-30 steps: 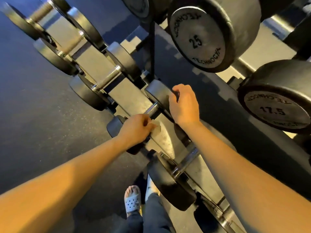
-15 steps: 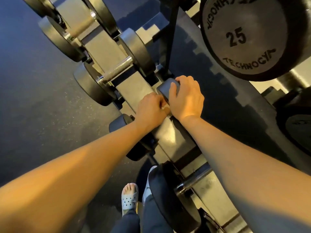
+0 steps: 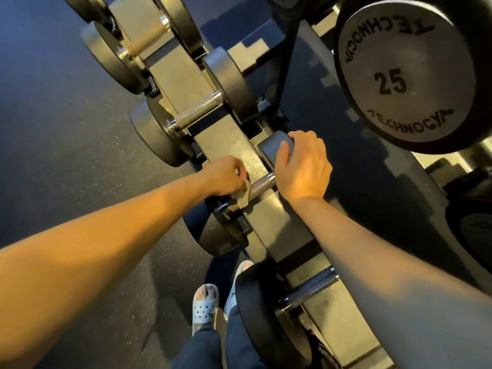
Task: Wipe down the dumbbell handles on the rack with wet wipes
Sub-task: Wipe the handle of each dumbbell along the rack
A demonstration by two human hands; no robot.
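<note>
The left hand (image 3: 223,177) is closed around a crumpled wet wipe (image 3: 243,197) and presses it on the knurled metal handle (image 3: 262,183) of a small dumbbell (image 3: 213,235), which lies across the lower rail of the rack (image 3: 277,225). The right hand (image 3: 303,166) is just beside it. The two hands are apart, with a short bare piece of the handle between them. The fingers of the right hand curl over the top edge of the inner head (image 3: 271,147) of the same dumbbell, and the thumb lies along its flat face. The outer head hangs past the edge of the rail on the floor side, under the left wrist. Farther along the rail a second handle (image 3: 197,113) is uncovered, and nearer to the person a darker handle (image 3: 308,288) also lies across the rail. On the upper tier, a large dumbbell head (image 3: 399,75) carries the number "25" with "TECHNOGY" curved below it and the same word again upside down above it; the last letter is not clear. The dark speckled floor (image 3: 66,129) spreads out wide to the left of the rack. A grey sandal (image 3: 205,307) with holes stands close to the base of the rack.
</note>
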